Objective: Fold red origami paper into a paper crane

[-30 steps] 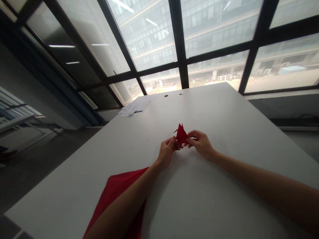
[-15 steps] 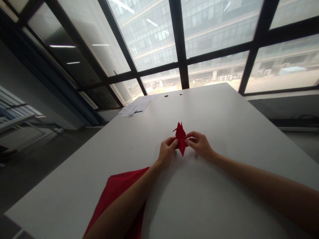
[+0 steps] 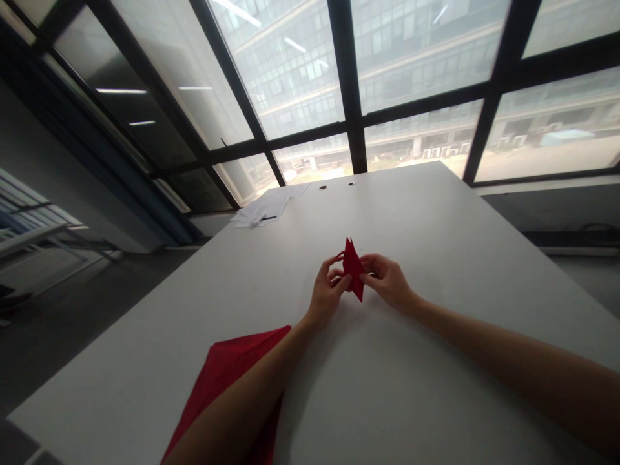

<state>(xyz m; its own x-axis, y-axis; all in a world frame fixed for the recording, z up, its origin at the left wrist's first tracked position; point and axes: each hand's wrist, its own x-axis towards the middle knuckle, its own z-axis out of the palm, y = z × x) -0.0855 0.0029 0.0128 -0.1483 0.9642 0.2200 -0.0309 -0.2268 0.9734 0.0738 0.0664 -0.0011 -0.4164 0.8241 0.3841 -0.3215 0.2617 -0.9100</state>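
A small red origami crane (image 3: 354,270) of folded paper is held upright between my two hands, above the middle of the white table (image 3: 411,374). My left hand (image 3: 328,294) grips its left side, thumb on the near face and forefinger up by the thin folded point on the left. On the other side, my right hand (image 3: 385,281) pinches the crane's right edge between thumb and fingers. Parts of the fingers are hidden behind the paper. Under my left forearm lies a larger piece of red paper (image 3: 232,361).
White paper sheets (image 3: 264,208) with a dark pen-like item (image 3: 268,217) lie at the table's far left corner. Two small round items (image 3: 323,187) are near the far edge. Tall windows (image 3: 300,64) with dark frames rise beyond the table.
My left forefinger has moved up to the crane's thin left point. The crane has turned slightly, its lower tip shifting right. My right hand keeps its pinch in nearly the same place.
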